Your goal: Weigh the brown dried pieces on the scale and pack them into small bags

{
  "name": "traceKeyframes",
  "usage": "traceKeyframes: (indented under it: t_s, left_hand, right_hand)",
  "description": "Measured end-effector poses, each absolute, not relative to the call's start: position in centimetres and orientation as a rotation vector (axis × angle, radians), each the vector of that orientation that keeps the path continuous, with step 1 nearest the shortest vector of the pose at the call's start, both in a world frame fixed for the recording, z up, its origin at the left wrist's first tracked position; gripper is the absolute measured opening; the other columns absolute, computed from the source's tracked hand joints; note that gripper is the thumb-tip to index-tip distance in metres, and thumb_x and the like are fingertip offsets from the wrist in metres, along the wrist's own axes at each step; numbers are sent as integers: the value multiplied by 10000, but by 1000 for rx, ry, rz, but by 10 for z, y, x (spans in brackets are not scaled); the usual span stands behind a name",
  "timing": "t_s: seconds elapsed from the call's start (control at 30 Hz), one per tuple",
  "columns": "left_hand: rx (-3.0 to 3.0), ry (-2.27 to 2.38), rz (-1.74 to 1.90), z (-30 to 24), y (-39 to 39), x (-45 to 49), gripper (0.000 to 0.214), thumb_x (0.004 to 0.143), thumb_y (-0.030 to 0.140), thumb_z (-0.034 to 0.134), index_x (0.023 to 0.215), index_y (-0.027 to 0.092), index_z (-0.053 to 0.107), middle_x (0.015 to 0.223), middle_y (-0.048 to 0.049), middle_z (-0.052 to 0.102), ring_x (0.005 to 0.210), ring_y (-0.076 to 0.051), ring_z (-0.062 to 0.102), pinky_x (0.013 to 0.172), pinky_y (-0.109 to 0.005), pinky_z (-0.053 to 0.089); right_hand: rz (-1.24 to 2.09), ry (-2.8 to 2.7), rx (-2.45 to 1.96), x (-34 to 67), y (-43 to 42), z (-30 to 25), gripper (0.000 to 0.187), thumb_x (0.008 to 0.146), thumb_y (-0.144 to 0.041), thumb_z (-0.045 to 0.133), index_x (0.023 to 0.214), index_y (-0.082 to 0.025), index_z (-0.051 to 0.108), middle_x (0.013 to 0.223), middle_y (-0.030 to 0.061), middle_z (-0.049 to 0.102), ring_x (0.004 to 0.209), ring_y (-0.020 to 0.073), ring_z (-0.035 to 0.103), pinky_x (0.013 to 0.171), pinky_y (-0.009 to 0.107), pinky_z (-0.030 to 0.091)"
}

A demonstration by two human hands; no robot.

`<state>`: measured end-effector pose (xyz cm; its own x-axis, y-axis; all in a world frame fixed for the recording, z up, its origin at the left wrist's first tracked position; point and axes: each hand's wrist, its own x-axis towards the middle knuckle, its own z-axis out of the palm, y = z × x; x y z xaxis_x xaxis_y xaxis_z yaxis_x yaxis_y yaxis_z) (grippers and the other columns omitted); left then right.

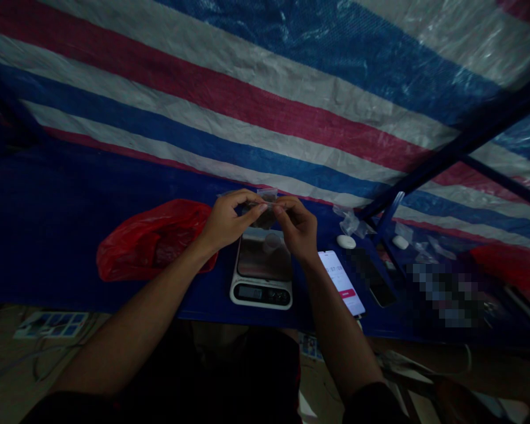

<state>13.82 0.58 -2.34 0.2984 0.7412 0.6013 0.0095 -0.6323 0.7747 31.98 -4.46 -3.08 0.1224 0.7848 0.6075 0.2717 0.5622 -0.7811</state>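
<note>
Your dark sleeves [373, 403] nearest camera; bare forearms [172, 282] converge ahead on small clear bag [264, 221] with dark contents. Bag lies directly between your left hand [228, 221] and right hand [300, 228], at far edge of scale [260, 268]; both touch it, neither nearer. Pinched edge runs crosswise, fingertip to fingertip. Your fingers [258, 209]: thumb and forefinger closed on that edge, each side. Clear flap [267, 192] just beyond: same bag or second, cannot tell. Red bag [132, 250] on surface [48, 224], left of scale; lit phone [341, 280] right.
</note>
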Motion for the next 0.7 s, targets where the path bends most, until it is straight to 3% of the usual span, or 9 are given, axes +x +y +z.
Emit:
traceKeyframes:
  t_s: [0.27,0.47,0.7]
  left_hand:
    - [1929,669,1373,-21,4,137,230,936,422,739,899,206,807,978,-68,825,957,-225,758,930,-364,598]
    - [1947,603,1406,-18,3,135,160,917,360,788,889,212,839,957,-56,842,936,-220,769,927,-362,605]
    - [1971,635,1411,-17,5,131,188,916,425,797,881,253,866,954,-46,855,994,-246,774,984,-404,605]
  right_hand:
    - [373,-1528,-991,321,-47,-28,135,949,-399,774,897,-275,773,986,37,756,963,222,691,926,420,563]
    - [332,-1544,-979,316,-53,-24,138,980,-375,735,895,-267,750,980,42,740,920,215,671,889,411,555]
    - [324,-1542,-1013,317,-51,-24,148,962,-397,753,879,-274,758,954,34,743,938,219,673,853,404,542]
